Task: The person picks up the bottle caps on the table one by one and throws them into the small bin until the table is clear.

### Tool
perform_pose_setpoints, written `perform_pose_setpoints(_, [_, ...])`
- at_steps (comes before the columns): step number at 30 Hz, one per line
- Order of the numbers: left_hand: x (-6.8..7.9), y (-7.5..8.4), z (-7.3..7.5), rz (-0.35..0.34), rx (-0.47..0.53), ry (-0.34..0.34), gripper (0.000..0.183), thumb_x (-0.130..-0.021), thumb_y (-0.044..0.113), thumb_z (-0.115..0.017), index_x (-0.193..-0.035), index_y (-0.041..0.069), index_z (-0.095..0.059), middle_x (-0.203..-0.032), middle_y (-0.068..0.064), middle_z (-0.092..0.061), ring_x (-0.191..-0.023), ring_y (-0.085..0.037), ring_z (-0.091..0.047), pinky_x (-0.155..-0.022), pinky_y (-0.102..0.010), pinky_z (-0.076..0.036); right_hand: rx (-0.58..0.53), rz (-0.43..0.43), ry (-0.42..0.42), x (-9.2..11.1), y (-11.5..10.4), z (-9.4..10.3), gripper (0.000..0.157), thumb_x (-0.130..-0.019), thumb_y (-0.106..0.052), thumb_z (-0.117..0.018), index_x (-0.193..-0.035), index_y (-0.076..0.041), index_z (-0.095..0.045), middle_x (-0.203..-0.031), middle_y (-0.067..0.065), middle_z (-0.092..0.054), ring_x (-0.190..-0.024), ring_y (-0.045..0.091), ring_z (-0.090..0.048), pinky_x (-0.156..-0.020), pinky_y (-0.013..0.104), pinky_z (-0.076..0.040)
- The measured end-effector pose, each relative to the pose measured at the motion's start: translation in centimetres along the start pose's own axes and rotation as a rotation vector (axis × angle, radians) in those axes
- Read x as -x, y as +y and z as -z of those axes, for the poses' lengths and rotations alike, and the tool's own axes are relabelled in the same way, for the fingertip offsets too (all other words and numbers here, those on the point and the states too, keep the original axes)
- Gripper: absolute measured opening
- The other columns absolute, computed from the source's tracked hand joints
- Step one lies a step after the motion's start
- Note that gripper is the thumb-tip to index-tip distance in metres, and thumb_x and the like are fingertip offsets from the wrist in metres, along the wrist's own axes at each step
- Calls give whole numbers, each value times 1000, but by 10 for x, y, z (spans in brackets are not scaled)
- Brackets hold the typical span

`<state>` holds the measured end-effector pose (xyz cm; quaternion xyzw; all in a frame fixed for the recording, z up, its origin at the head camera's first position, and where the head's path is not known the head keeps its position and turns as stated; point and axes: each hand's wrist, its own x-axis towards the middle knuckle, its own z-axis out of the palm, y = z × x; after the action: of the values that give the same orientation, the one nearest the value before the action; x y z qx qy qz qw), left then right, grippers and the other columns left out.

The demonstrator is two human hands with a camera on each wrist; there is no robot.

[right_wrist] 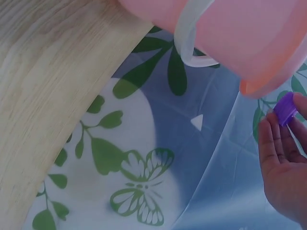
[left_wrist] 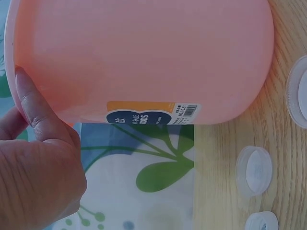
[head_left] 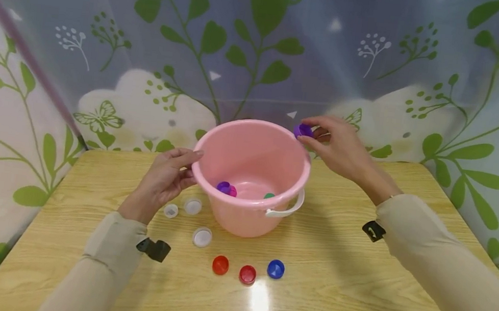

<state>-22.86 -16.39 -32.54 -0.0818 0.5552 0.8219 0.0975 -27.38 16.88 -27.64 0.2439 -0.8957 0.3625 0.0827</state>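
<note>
A pink bucket [head_left: 247, 217] with a white handle [head_left: 287, 210] stands on the wooden table. My left hand [head_left: 166, 177] grips its rim on the left, thumb on top and fingers beneath; the left wrist view shows this hand [left_wrist: 43, 167] at the rim beside a label [left_wrist: 148, 113]. Over the rim's right far side, my right hand [head_left: 340, 145] pinches a purple bottle cap [head_left: 303, 131] between thumb and fingers. Inside the bucket lie a purple cap [head_left: 223, 187], a pink cap [head_left: 232, 191] and a partly hidden green cap [head_left: 269, 196].
In front of the bucket are an orange-red cap [head_left: 220, 265], a red cap [head_left: 247, 275] and a blue cap [head_left: 275, 269]. White caps lie at its left, one nearer the front [head_left: 202, 237]. A patterned curtain [head_left: 261, 49] rises behind the table [head_left: 330, 298].
</note>
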Motion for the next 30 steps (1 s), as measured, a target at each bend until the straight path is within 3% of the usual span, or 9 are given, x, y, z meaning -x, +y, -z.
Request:
perform_pose_setpoints(17, [0, -1, 1, 5, 1, 5, 22, -92, 14, -65, -104, 1, -53, -75, -7, -57, -55, -12, -58, -54, -20, -57, -14, 75, -145, -29, -17, -33, 38, -91, -23, -68, -124, -6, -60, -110, 4, -59, -96, 18, -59, -87, 32, -52])
perform_pose_setpoints(30, [0, 1, 0, 0, 0, 18, 23, -91, 16, -67, -102, 1, -54, -79, -9, -56, -56, -12, -58, -56, -21, -57, 26, 115, -193, -37, -19, -49, 39, -89, -22, -70, -124, -6, -61, -111, 6, -60, -95, 18, -58, -86, 31, -51])
